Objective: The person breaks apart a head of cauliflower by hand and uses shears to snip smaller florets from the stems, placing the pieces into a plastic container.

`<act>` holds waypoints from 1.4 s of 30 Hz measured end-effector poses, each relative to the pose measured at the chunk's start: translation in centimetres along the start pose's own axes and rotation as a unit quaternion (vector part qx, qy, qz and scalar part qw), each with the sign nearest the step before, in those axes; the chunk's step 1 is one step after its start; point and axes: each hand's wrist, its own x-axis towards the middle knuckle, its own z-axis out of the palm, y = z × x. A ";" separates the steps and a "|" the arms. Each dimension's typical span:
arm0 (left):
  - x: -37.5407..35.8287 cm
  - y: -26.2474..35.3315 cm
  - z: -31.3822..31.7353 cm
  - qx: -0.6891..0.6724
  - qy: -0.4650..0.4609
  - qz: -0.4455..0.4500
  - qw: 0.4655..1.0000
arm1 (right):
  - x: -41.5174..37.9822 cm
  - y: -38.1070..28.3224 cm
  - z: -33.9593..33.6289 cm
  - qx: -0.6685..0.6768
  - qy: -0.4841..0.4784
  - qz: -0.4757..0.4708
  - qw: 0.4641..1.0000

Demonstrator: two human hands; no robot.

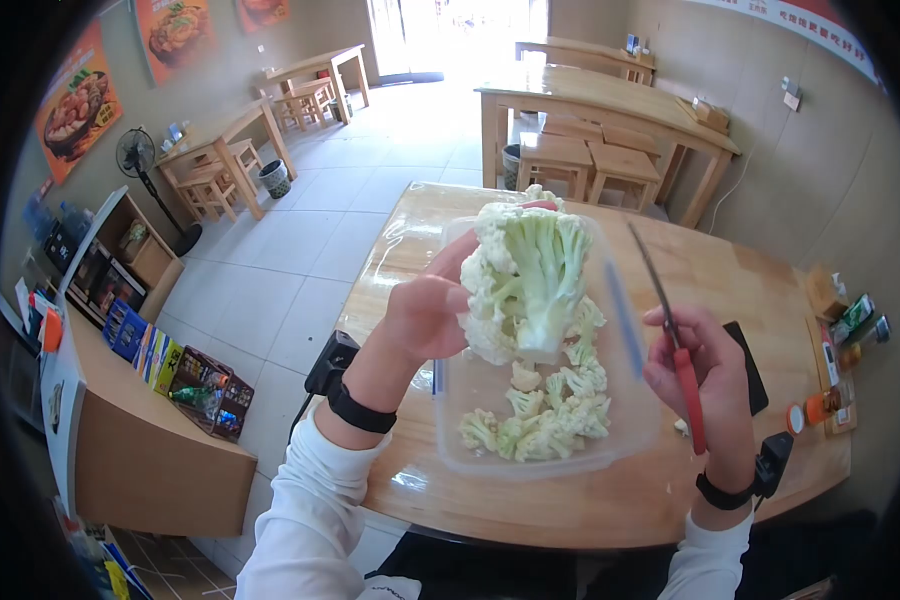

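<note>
My left hand [432, 310] grips a large piece of cauliflower [545, 275] from its left and far side, held up over a clear plastic box [470, 455]. Its pale stalk points down toward me, and some of my fingers are hidden behind the florets. Several cut cauliflower florets [555, 425] lie in the box. To the right of the box, my right hand [708, 365] is closed on red-handled scissors [688, 400], seen nearly edge-on with the dark blades pointing up and away. Whether the blades are apart cannot be made out.
The box stands on a wooden table [400, 480]. A dark flat object [747, 365] lies behind my right hand. Jars and bottles [840, 400] line the table's right edge. A wooden counter [160, 440] is at left; more tables and stools [620, 165] stand farther off.
</note>
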 end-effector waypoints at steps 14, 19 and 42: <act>0.3 0.7 0.8 0.096 0.020 0.086 0.992 | -0.5 -0.6 0.4 -0.081 -0.055 -0.009 0.995; 0.2 1.4 1.2 0.138 0.036 0.111 0.984 | -0.9 -1.1 0.2 -0.116 -0.023 -0.032 0.992; 0.3 1.4 2.7 0.607 -0.028 0.155 0.779 | -1.2 -0.8 1.0 -0.247 0.010 0.000 0.969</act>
